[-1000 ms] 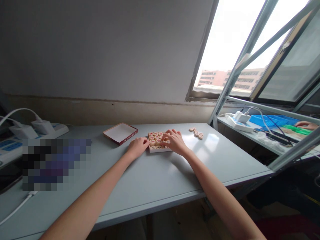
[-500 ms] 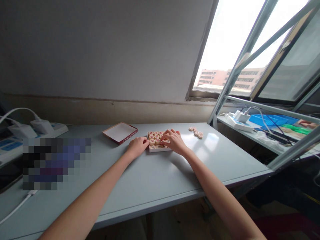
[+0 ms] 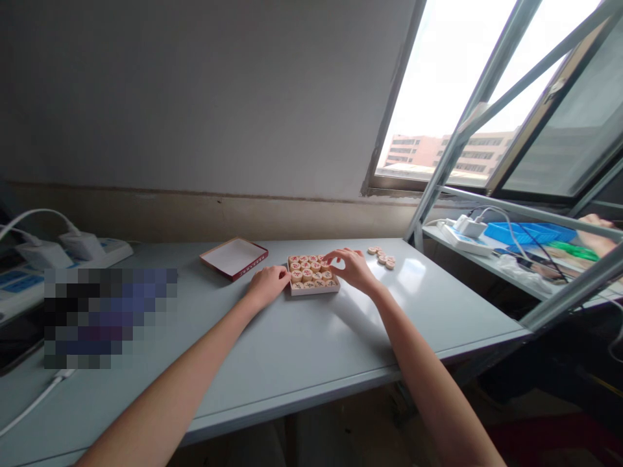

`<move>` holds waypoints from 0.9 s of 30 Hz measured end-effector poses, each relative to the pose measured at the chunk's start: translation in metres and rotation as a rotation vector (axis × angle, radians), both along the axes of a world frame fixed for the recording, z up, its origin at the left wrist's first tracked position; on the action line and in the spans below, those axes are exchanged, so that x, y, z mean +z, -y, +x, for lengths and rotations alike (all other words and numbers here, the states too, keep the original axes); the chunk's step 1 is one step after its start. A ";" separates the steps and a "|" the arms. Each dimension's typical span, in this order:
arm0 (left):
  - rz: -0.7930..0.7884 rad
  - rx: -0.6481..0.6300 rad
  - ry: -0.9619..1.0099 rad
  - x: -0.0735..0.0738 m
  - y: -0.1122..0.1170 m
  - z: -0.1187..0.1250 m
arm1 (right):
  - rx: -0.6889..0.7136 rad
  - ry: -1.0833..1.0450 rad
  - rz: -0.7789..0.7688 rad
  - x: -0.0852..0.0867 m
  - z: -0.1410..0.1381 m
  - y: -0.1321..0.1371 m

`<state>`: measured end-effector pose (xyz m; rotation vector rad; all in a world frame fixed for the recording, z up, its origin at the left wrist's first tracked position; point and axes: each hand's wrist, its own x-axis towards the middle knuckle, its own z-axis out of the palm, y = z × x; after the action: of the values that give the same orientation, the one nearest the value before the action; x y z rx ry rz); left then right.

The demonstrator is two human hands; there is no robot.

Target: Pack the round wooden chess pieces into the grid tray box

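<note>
A shallow white box of round Chinese chess pieces stands on the grey table, with several rows of red- and black-marked discs in it. At its left wall, my left hand is closed, fingertips against the box edge. My right hand is at the box's right side, over its far right corner. Its thumb and forefinger are apart, and I see no piece between them. Beyond this hand, several loose chess pieces lie on the table.
The red-edged box lid lies inside up at the back left. A power strip with chargers and a blurred patch are at the left. Past the metal frame, a second table holds a blue tray and another person's hand.
My right hand has drawn back to the right from over the pieces, uncovering more of them. My left hand stays at the box. The other person's hand has risen slightly.
</note>
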<state>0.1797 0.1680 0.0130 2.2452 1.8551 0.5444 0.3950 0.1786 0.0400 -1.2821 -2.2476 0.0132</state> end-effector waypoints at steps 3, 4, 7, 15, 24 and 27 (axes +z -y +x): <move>0.004 -0.003 0.000 0.000 0.000 0.000 | -0.004 -0.066 -0.002 0.001 0.004 -0.003; 0.008 -0.003 0.001 0.000 0.000 0.000 | 0.000 -0.079 0.002 0.001 0.005 -0.004; 0.012 -0.002 0.002 0.000 0.001 0.000 | 0.020 -0.106 0.014 -0.002 0.006 -0.006; 0.010 0.000 -0.007 -0.001 0.000 0.000 | 0.062 -0.150 -0.008 -0.003 0.005 -0.006; 0.000 -0.005 -0.008 0.001 0.001 0.000 | 0.050 -0.159 -0.071 -0.002 0.005 -0.005; -0.001 -0.008 -0.017 0.002 0.001 0.000 | 0.064 -0.173 -0.070 -0.004 0.006 -0.006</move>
<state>0.1794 0.1671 0.0147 2.2625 1.8536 0.5239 0.4008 0.1845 0.0361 -1.1968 -2.1549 0.2199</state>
